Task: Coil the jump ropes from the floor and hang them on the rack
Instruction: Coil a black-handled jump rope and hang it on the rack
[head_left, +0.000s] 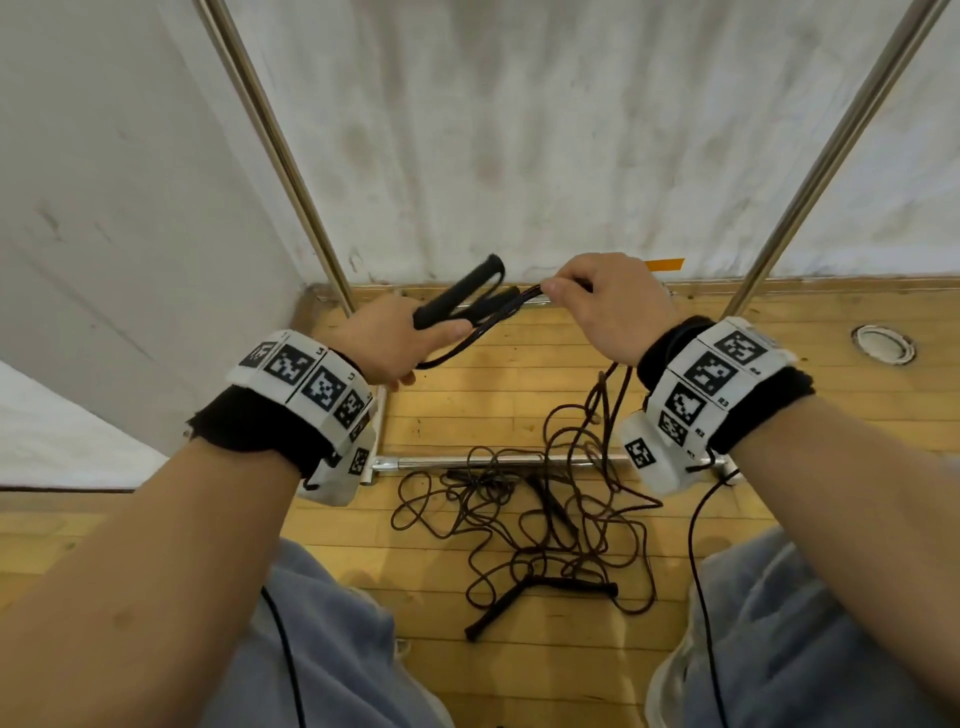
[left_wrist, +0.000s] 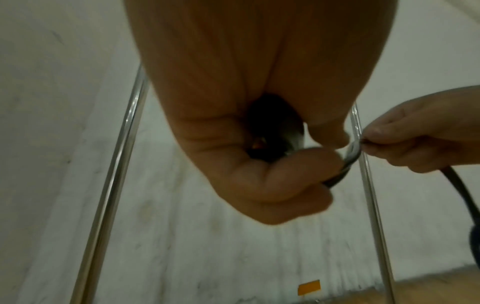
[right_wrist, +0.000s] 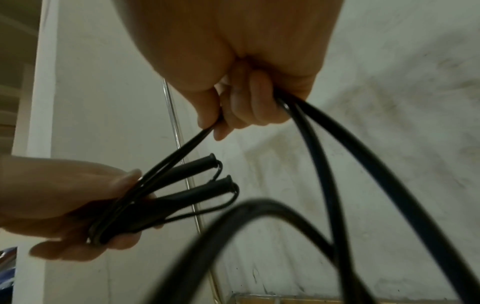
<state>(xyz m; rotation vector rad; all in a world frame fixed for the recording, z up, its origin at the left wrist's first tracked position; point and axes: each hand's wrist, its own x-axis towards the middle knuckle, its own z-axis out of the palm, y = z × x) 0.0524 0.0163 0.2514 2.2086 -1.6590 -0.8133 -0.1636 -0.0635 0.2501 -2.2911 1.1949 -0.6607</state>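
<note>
Left hand (head_left: 387, 340): grasping both rope handles (head_left: 460, 296).
Right hand (head_left: 608, 306): pinching the rope (right_wrist: 337, 148).
Floor (head_left: 441, 415): tangled ropes (head_left: 545, 519).

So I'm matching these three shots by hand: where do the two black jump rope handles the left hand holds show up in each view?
Head: handles centre, sticking up from the left hand.
Left wrist: hidden inside the fist; only cord shows.
Right wrist: lower left, pointing up-right.
Shared landmark: the rack's chrome upright.

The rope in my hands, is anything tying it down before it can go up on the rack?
Yes. Its cord trails from the right hand into the tangle on the floor, across the rack's base bar.
</note>
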